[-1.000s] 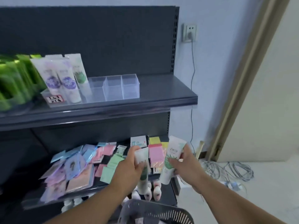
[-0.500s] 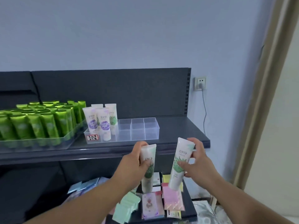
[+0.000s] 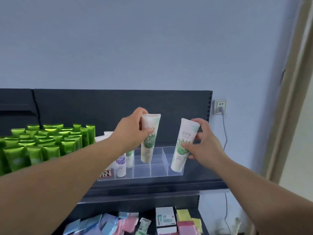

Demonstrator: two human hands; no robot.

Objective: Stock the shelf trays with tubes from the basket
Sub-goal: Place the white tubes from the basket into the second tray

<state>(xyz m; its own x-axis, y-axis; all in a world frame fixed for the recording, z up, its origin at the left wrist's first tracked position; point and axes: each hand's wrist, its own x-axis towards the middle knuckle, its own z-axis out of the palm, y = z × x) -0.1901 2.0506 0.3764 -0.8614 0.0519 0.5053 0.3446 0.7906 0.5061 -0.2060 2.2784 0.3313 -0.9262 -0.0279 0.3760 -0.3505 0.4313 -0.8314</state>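
Observation:
My left hand (image 3: 131,128) grips a white tube with a green leaf print (image 3: 149,141), cap end down, over a middle back compartment of the clear divided tray (image 3: 159,170) on the upper shelf. My right hand (image 3: 202,141) holds a second tube of the same kind (image 3: 182,146), tilted, with its cap end down at the tray's right end. Two or three white tubes with purple and green prints (image 3: 121,164) stand in the tray's left compartments, partly hidden by my left forearm. The basket is out of view.
A large tray of several green tubes (image 3: 44,146) fills the left of the dark shelf (image 3: 152,185). Below, a lower shelf holds coloured sachets (image 3: 118,224) and a small white box (image 3: 165,219). A wall socket with a plugged cable (image 3: 221,106) is to the right of the shelf.
Both hands rose from the lower shelf level up to the clear tray, each carrying its tube. The camera tilted upward, and the basket left the view.

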